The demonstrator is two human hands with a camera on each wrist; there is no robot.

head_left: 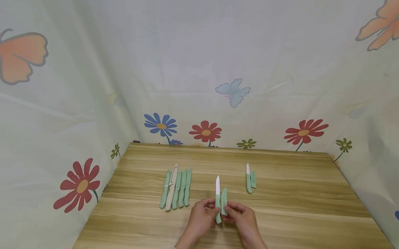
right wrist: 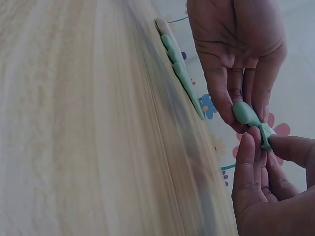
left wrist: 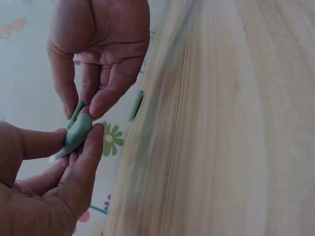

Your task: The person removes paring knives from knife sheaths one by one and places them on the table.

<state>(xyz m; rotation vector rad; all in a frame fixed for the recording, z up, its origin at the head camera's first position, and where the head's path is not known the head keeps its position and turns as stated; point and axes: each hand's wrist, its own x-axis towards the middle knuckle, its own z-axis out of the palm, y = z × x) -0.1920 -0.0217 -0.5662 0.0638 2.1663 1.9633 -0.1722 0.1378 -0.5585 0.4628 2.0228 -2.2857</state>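
Near the front of the table, my left hand (head_left: 200, 219) pinches the green handle of a small paring knife (head_left: 218, 200), its pale blade bare and pointing away from me. Just to its right, a green blade sheath (head_left: 224, 200) is pinched between the thumb and fingers of my right hand (head_left: 245, 220). Knife and sheath stand side by side, close together. In the left wrist view the rounded handle end (left wrist: 78, 132) shows between left thumb and fingertips. The right wrist view has the sheath (right wrist: 266, 136) at the right fingertips, beside the handle.
To the left, several green-handled knives (head_left: 182, 190) lie in a row, with one beige knife (head_left: 171, 189) among them. Farther back on the right lie another bare paring knife (head_left: 249, 181) and a green sheath (head_left: 253, 180). A patterned curtain (head_left: 201, 84) surrounds the wooden table (head_left: 299, 201).
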